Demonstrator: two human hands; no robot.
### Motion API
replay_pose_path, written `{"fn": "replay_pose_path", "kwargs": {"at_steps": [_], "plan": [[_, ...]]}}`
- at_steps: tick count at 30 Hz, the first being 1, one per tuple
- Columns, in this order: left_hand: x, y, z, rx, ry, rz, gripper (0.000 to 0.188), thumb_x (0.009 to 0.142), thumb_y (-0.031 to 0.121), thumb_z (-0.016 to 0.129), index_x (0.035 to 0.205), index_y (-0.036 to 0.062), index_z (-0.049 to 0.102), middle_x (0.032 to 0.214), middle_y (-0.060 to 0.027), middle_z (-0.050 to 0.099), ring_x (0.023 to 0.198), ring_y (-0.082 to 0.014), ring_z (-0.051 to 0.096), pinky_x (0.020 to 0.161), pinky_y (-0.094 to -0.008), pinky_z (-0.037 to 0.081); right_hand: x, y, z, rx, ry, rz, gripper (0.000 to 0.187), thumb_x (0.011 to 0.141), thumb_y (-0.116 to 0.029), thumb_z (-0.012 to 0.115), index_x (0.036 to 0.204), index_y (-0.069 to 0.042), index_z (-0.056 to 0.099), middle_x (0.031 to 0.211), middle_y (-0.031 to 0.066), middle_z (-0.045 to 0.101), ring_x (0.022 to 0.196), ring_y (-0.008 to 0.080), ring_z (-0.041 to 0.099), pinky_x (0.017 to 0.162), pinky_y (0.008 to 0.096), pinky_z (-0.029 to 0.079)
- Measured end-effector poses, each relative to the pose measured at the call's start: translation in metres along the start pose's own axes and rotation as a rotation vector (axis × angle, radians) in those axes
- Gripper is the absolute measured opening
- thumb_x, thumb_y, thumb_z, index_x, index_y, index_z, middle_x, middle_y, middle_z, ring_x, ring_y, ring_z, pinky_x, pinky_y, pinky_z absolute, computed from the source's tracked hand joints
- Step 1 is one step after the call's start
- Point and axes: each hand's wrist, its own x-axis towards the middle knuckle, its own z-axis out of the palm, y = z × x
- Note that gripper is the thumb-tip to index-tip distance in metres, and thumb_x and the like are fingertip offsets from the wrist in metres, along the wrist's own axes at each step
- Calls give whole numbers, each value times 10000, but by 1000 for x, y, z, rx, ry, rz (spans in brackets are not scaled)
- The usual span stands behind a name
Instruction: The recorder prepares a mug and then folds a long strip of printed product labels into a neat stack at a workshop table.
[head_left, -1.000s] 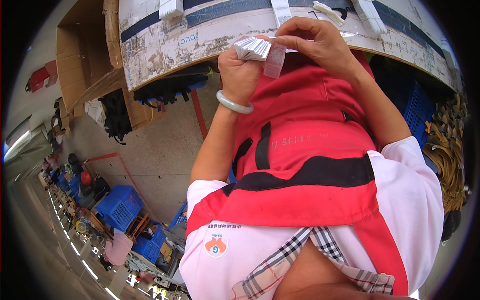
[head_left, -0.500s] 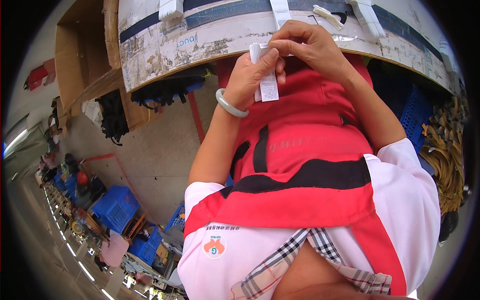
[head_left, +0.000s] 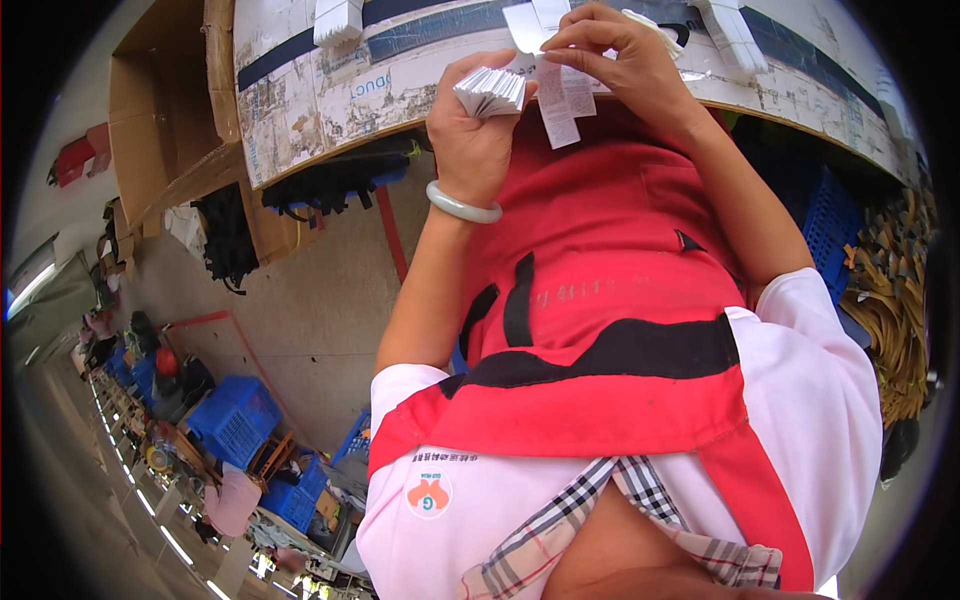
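Observation:
A thick stack of folded white labels (head_left: 490, 92) is gripped in my left hand (head_left: 470, 135), its layered edges fanned upward. My right hand (head_left: 625, 60), at the table's near edge, pinches a printed white label strip (head_left: 558, 115) between thumb and forefinger. The strip hangs over the edge in front of the red apron (head_left: 600, 210), and its blank upper part (head_left: 522, 28) stands up between the hands. Another white strip (head_left: 552, 12) lies on the table beyond, partly covered.
The worn, taped work table (head_left: 330, 110) carries two more white label stacks, one at left (head_left: 338, 22) and one at right (head_left: 730, 35). A cardboard box (head_left: 160, 110) stands left of it. Under its right side is a blue crate (head_left: 830, 230) near brown strips (head_left: 890, 310).
My hands have moved apart. The left has shifted left and up with its stack turned edge-on, while the right now holds a separate label strip away from it.

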Motion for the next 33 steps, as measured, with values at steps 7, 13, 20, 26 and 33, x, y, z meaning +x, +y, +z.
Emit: {"fn": "replay_pose_path", "kwargs": {"at_steps": [7, 13, 20, 26, 33], "plan": [[-3, 6, -14, -21, -116, -130, 228, 801, -114, 575, 966, -8, 691, 845, 0, 670, 763, -57, 595, 666, -212, 490, -15, -37, -6, 83, -177, 315, 163, 912, -145, 685, 1016, -21, 702, 951, 20, 652, 844, 104, 613, 785, 235, 500], [-7, 1, -17, -50, -134, -238, 273, 778, -123, 572, 991, -9, 699, 824, 8, 658, 706, -53, 573, 612, -197, 462, -25, -33, -3, 121, -157, 364, 206, 919, -186, 687, 1026, -12, 705, 905, 46, 685, 836, 97, 629, 764, 245, 525], [-9, -2, -19, -71, -147, -232, 247, 805, -99, 594, 1010, -11, 700, 786, 4, 652, 667, -46, 562, 576, -199, 450, -24, -37, -2, 205, -191, 435, 193, 939, -162, 656, 1012, 14, 690, 878, 31, 674, 823, 91, 625, 771, 249, 521], [-6, 7, -19, -98, -211, -551, 114, 899, 103, 688, 960, 6, 691, 743, -45, 658, 604, -63, 566, 540, -206, 453, -17, -38, -11, 462, -365, 643, 217, 910, -222, 695, 943, -7, 692, 813, 9, 646, 763, 73, 590, 702, 200, 479], [-10, 3, -15, -506, -399, -711, 533, 925, 499, 609, 996, -29, 635, 802, -76, 648, 681, -151, 653, 592, -241, 525, -23, -49, 5, 512, -251, 741, 218, 919, -225, 690, 944, -8, 696, 804, 25, 649, 746, 52, 583, 652, 192, 454]]}}
